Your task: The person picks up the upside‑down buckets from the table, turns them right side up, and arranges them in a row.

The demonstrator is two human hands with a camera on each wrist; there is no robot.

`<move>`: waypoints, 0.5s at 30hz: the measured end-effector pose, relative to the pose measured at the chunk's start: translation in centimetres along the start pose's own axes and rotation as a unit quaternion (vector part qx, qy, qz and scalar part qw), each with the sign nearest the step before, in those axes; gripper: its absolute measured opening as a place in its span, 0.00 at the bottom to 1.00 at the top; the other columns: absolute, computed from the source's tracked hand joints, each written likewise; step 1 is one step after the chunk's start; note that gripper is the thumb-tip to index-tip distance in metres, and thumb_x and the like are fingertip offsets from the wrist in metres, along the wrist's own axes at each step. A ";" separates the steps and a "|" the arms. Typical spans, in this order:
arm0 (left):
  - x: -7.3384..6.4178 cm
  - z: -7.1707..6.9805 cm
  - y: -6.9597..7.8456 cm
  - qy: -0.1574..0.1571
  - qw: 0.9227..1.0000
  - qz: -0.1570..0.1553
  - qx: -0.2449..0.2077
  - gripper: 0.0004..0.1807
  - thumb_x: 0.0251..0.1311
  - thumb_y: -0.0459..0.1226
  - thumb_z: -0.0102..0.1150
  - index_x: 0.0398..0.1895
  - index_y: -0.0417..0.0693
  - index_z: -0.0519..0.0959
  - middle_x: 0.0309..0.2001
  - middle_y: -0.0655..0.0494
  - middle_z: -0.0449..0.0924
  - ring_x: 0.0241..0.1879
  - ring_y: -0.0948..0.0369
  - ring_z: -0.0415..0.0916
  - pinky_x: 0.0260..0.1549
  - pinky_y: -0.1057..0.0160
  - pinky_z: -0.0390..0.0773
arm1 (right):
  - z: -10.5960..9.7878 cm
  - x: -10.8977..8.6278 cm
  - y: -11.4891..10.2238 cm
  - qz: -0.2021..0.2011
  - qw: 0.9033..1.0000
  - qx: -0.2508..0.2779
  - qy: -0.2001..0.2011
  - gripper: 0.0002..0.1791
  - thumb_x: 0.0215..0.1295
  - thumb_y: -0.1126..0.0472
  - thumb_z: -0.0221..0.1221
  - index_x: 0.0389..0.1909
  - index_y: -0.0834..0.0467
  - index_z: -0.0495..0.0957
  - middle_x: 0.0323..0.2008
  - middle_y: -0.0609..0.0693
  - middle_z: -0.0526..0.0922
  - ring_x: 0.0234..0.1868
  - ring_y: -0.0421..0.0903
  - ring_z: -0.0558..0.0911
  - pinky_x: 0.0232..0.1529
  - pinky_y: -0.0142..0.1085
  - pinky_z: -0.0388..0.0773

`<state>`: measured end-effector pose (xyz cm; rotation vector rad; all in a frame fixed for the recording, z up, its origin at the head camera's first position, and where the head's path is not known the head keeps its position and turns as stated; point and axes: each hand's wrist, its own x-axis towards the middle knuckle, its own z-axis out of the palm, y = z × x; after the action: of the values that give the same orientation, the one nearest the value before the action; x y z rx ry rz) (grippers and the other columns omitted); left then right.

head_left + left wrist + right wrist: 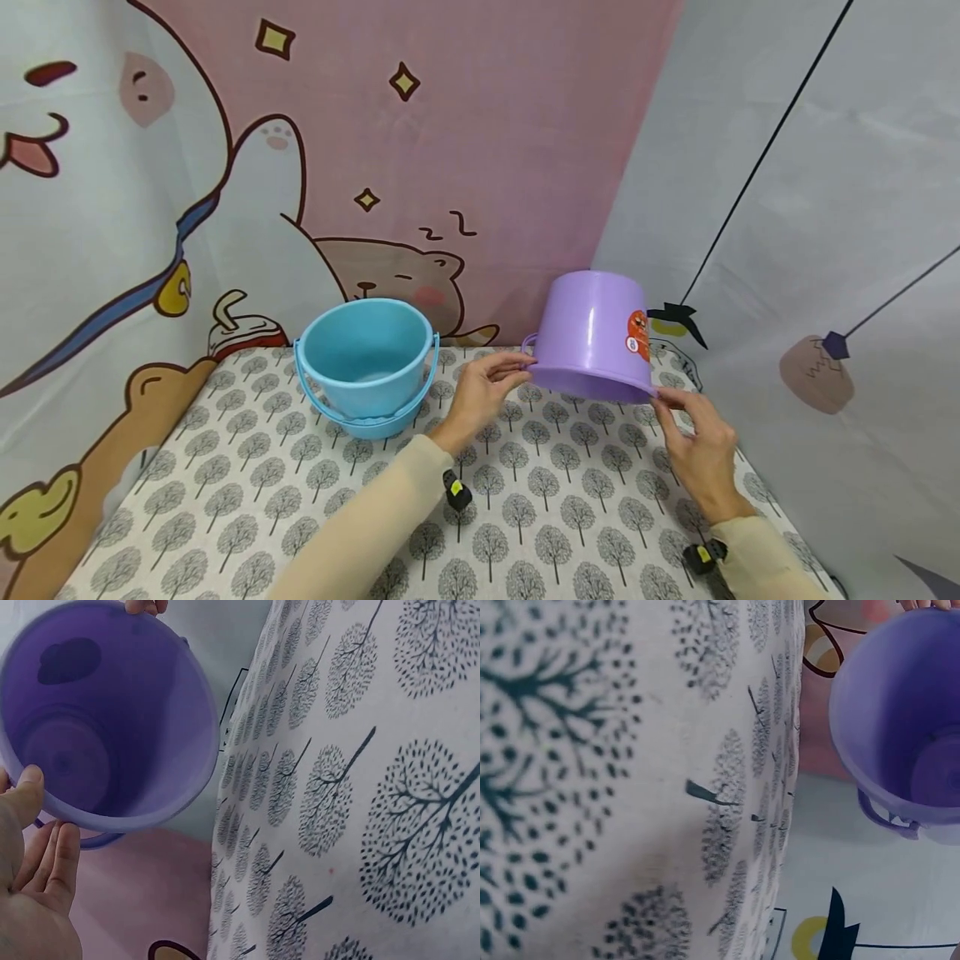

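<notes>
A purple bucket (pixel 588 325) is tipped with its mouth down and toward me, above the far right part of the table. My left hand (pixel 483 396) pinches the left side of its rim between thumb and fingers, beside a handle loop. On the opposite side of the rim, my right hand (pixel 701 446) grips with thumb and fingers. An orange-red sticker (pixel 638 335) shows on the bucket's right side. In the left wrist view, the hollow inside of the bucket (pixel 142 675) faces the camera. The right wrist view hides most of the right hand.
A light blue bucket (pixel 367 400) stands upright at the back left of the table, its handle hanging in front. The table has a white cloth (pixel 517 546) with a tree print. Close behind hangs a pink and white cartoon curtain (pixel 517 125), which continues along both sides.
</notes>
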<state>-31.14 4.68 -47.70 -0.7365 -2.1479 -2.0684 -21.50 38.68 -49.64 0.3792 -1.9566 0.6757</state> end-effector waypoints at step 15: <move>-0.2 -2.0 1.7 -0.035 0.979 0.168 0.112 0.36 0.69 0.21 0.75 0.78 0.53 0.86 0.66 0.46 0.94 0.61 0.49 0.96 0.63 0.63 0.94 | -0.5 1.8 -1.5 0.043 0.996 0.078 -0.015 0.27 0.61 0.85 0.75 0.61 0.69 0.90 0.46 0.69 0.95 0.51 0.16 0.87 0.50 0.13 0.85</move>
<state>-30.87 2.62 -46.08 -1.0685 -2.0705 -1.6272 -21.21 37.84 -47.47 0.4027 -1.9637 0.8859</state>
